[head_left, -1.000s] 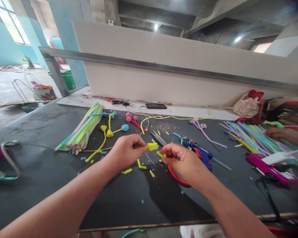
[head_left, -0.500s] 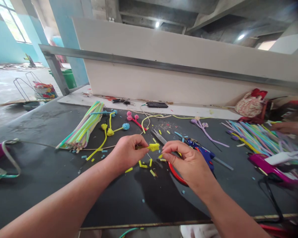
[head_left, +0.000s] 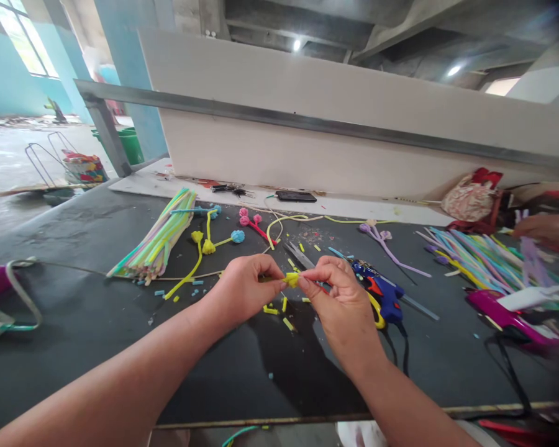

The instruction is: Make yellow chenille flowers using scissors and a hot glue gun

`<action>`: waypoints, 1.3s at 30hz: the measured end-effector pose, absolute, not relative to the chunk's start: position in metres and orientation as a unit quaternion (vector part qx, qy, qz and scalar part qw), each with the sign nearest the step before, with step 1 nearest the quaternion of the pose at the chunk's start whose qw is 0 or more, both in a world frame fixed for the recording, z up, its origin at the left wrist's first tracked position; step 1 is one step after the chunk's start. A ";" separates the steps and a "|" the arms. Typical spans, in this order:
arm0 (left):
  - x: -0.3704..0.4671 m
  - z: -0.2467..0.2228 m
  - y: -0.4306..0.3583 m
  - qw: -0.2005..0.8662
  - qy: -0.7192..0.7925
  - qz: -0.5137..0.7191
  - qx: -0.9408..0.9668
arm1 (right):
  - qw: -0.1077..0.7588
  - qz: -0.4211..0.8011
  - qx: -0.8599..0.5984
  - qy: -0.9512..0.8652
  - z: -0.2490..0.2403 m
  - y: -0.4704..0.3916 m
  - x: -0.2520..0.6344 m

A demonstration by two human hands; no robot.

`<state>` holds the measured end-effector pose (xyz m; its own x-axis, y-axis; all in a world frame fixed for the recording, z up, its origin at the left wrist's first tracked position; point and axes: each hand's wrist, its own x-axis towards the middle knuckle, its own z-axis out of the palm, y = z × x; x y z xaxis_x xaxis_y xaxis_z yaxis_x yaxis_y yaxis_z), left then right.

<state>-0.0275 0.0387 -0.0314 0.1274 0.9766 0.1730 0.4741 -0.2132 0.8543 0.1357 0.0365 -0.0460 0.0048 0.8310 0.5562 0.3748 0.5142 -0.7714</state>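
My left hand (head_left: 249,288) pinches a yellow fuzzy pipe-cleaner stem between thumb and fingertips. At its end is a small yellow tuft (head_left: 292,279). My right hand (head_left: 340,304) is closed at the tuft from the other side, its thumb and forefinger pinched on a short yellow pipe-cleaner piece mostly hidden by the fingertips. Behind the hands lie the blades of scissors (head_left: 299,254); my right hand covers their handles. Short yellow offcuts (head_left: 289,324) are scattered below the hands. A blue glue gun (head_left: 389,298) lies just right of my right hand.
A bundle of pastel pipe cleaners (head_left: 161,239) lies left, beside yellow flower stems (head_left: 208,246) and a pink one (head_left: 256,225). A purple stem (head_left: 386,248), more pipe cleaners (head_left: 466,248) and a magenta glue gun (head_left: 507,313) lie right, near another person's hand (head_left: 547,231).
My right hand has moved left, bringing its small yellow piece against the tuft in my left hand. It now covers the red scissor handle. The other person's hand has shifted and holds something purple.
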 end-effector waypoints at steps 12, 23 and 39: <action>-0.026 -0.030 0.036 0.357 0.534 0.400 0.653 | 0.548 0.188 -0.457 -0.675 -0.044 0.036 0.137; -0.026 -0.032 0.036 0.341 0.522 0.409 0.666 | 0.535 0.234 -0.486 -0.650 -0.044 0.038 0.137; -0.027 -0.031 0.035 0.326 0.525 0.399 0.678 | 0.520 0.289 -0.505 -0.625 -0.042 0.035 0.134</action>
